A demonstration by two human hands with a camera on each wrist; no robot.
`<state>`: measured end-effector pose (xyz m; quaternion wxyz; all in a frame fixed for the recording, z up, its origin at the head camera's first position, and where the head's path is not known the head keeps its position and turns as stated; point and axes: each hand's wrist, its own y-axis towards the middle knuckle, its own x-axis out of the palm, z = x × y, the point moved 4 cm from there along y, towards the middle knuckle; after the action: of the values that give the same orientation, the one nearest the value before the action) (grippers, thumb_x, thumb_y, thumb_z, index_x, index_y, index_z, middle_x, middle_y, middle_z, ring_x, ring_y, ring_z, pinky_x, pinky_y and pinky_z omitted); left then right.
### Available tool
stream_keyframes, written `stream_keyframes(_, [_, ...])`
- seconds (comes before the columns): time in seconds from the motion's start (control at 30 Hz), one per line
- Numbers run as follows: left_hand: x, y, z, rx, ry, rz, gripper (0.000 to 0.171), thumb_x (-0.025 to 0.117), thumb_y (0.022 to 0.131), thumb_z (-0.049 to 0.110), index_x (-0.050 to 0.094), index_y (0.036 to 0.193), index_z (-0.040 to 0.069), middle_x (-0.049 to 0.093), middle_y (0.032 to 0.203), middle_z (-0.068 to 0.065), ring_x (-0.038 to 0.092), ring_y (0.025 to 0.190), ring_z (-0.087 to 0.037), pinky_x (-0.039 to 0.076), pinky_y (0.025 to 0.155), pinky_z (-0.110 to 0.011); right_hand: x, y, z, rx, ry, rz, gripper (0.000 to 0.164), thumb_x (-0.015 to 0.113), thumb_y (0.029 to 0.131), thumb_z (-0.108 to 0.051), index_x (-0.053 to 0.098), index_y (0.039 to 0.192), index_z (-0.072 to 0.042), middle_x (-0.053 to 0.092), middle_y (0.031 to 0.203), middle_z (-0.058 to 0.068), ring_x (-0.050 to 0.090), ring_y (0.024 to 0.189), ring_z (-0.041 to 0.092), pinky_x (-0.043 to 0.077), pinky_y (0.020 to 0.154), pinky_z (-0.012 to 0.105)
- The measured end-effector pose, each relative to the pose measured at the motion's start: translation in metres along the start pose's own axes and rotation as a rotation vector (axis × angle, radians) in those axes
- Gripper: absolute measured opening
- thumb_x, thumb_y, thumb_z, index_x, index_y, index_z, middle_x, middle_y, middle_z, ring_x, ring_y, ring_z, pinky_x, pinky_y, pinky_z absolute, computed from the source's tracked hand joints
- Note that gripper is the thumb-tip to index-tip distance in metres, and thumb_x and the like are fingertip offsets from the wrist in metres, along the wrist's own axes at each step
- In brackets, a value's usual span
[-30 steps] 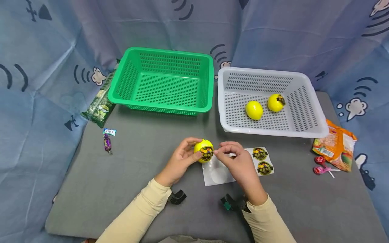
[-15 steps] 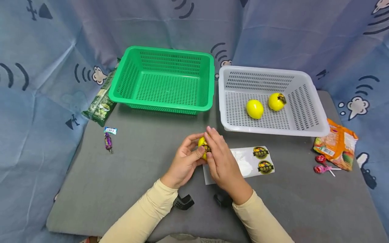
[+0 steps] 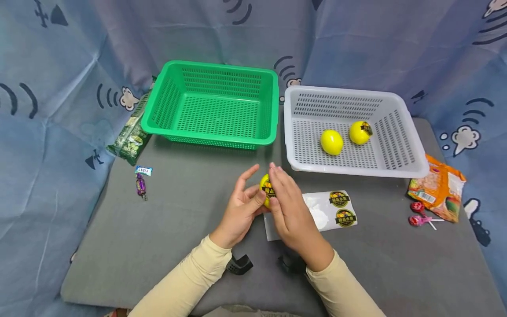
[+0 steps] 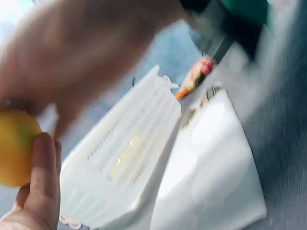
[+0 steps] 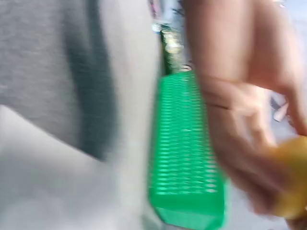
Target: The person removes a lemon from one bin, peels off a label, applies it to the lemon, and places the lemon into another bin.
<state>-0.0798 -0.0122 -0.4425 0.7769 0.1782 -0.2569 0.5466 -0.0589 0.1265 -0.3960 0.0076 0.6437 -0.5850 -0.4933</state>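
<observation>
My left hand (image 3: 237,213) holds a round yellow fruit (image 3: 264,181) between thumb and fingers, its index finger lifted off. A round black-and-gold sticker (image 3: 268,190) shows on the fruit's side facing me, partly covered. Against the right side of the fruit lies my right hand (image 3: 294,211), fingers straight and together. In the left wrist view the fruit (image 4: 17,148) appears at the left edge beside the fingers. Under the right hand a white sticker sheet (image 3: 317,211) lies on the table, with two stickers visible at its right end.
Behind the hands stand a green basket (image 3: 218,141) and a white basket (image 3: 356,171); the white one holds two yellow fruits (image 3: 332,142). An orange snack bag (image 3: 437,187) and lollipops (image 3: 420,215) lie right, a green bag (image 3: 132,136) and wrapped candies (image 3: 141,185) left.
My right hand has gone from pinching at the sticker's edge to lying flat against the fruit. The fruit has shifted slightly right, and the left index finger has lifted.
</observation>
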Motion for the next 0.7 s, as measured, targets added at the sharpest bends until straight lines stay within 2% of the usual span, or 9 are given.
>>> stream_keyframes(0.07, [0.003,-0.001,-0.001,0.018,-0.014,-0.004,0.1,0.079,0.088,0.047,0.025,0.165,0.01,0.069,0.124,-0.003,0.07,0.101,-0.013,0.058,0.087,-0.029,0.006,0.001,-0.001,-0.006,-0.03,-0.007,0.059,0.031,0.117,-0.032,0.03,0.163,0.005,0.034,0.168,0.02,0.035,0.152,0.04,0.025,0.124,0.051])
stream_keyframes(0.17, [0.004,-0.004,0.002,0.04,-0.02,-0.008,0.084,0.074,0.099,0.039,0.026,0.163,0.012,0.069,0.124,-0.003,0.069,0.104,-0.014,0.057,0.089,-0.028,0.012,-0.001,0.004,0.098,-0.052,-0.055,0.072,0.032,0.115,-0.046,0.022,0.165,0.005,0.029,0.171,0.017,0.031,0.155,0.037,0.024,0.125,0.05])
stream_keyframes(0.23, [0.005,-0.004,0.005,0.045,-0.003,-0.017,0.07,0.065,0.108,0.032,0.025,0.163,0.014,0.068,0.122,-0.006,0.068,0.104,-0.016,0.057,0.09,-0.028,0.014,-0.006,0.008,0.176,-0.048,-0.104,0.085,0.032,0.112,-0.058,0.016,0.166,0.004,0.024,0.173,0.017,0.026,0.156,0.038,0.024,0.124,0.055])
stream_keyframes(0.3, [0.006,-0.004,0.008,0.042,0.023,-0.038,0.057,0.052,0.113,0.024,0.024,0.162,0.015,0.063,0.127,-0.008,0.065,0.107,-0.017,0.055,0.091,-0.028,0.015,-0.01,0.011,0.24,-0.029,-0.133,0.096,0.034,0.108,-0.068,0.009,0.167,0.003,0.022,0.173,0.016,0.024,0.157,0.039,0.024,0.122,0.061])
stream_keyframes(0.4, [0.007,-0.001,0.01,0.029,0.073,-0.062,0.049,0.037,0.113,0.02,0.026,0.159,0.008,0.05,0.135,-0.013,0.059,0.106,-0.019,0.052,0.088,-0.028,0.014,-0.014,0.011,0.243,0.014,-0.09,0.096,0.036,0.108,-0.066,0.006,0.168,0.002,0.025,0.172,0.019,0.026,0.154,0.044,0.023,0.119,0.065])
stream_keyframes(0.47, [0.007,0.001,0.01,0.02,0.101,-0.062,0.046,0.03,0.113,0.018,0.029,0.155,0.001,0.044,0.14,-0.013,0.055,0.103,-0.02,0.048,0.083,-0.028,0.012,-0.014,0.009,0.214,0.037,-0.035,0.086,0.039,0.111,-0.059,0.013,0.168,0.0,0.031,0.169,0.019,0.031,0.15,0.045,0.025,0.117,0.064])
stream_keyframes(0.57, [0.005,0.003,0.009,0.022,0.128,-0.048,0.045,0.024,0.113,0.02,0.032,0.149,-0.006,0.044,0.136,-0.013,0.05,0.094,-0.021,0.041,0.073,-0.03,0.01,-0.014,0.005,0.145,0.022,0.033,0.065,0.04,0.115,-0.045,0.037,0.163,-0.001,0.043,0.161,0.02,0.041,0.141,0.046,0.031,0.113,0.062])
stream_keyframes(0.7, [0.001,0.003,0.008,0.038,0.202,-0.044,0.047,0.026,0.117,0.027,0.028,0.156,0.001,0.045,0.129,-0.01,0.049,0.09,-0.018,0.041,0.073,-0.027,0.014,-0.014,0.0,0.101,0.006,0.039,0.048,0.043,0.115,-0.035,0.06,0.15,-0.006,0.048,0.156,0.02,0.045,0.136,0.048,0.035,0.108,0.063])
